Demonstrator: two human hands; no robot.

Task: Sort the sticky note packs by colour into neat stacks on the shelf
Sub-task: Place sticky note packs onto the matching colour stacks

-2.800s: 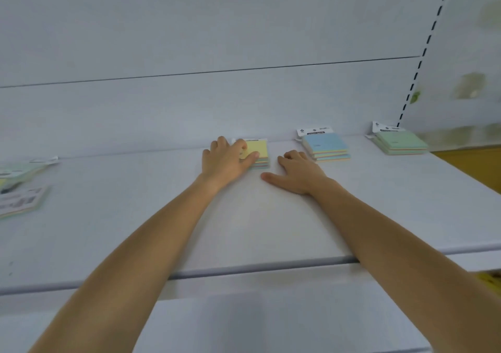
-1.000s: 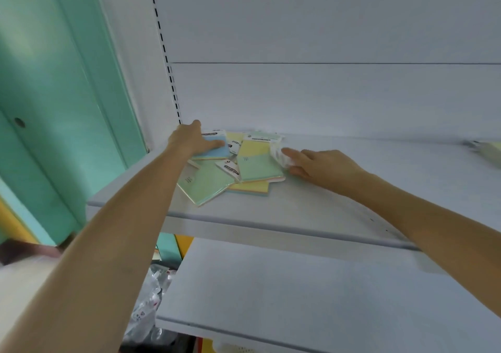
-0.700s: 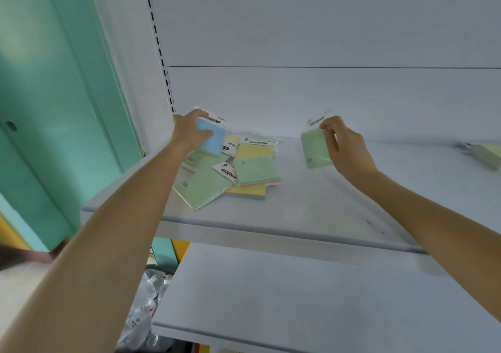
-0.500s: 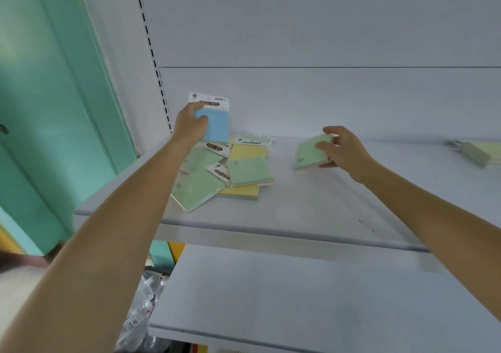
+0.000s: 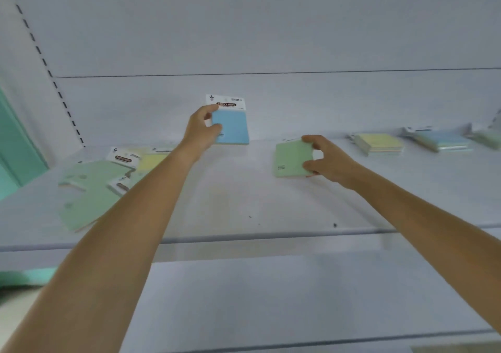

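Note:
My left hand [image 5: 201, 130] grips a blue sticky note pack [image 5: 232, 126] by its left edge and holds it upright above the white shelf [image 5: 230, 203]. My right hand [image 5: 326, 160] grips a green sticky note pack [image 5: 292, 158] by its right edge, tilted just over the shelf. A loose pile of green and yellow packs [image 5: 105, 179] lies at the left end. At the far right sit three stacks: a yellow-topped stack [image 5: 379, 143], a blue stack [image 5: 440, 139] and a green stack [image 5: 486, 135], which the frame edge cuts.
A slotted upright [image 5: 51, 74] runs down the left of the shelf's back panel. A teal wall [image 5: 16, 146] stands at the far left. A lower white shelf [image 5: 271, 298] sits below the front edge.
Both hands have carried their packs to the right, away from the loose pile. The view has swung right, bringing the three stacks at the far right into sight.

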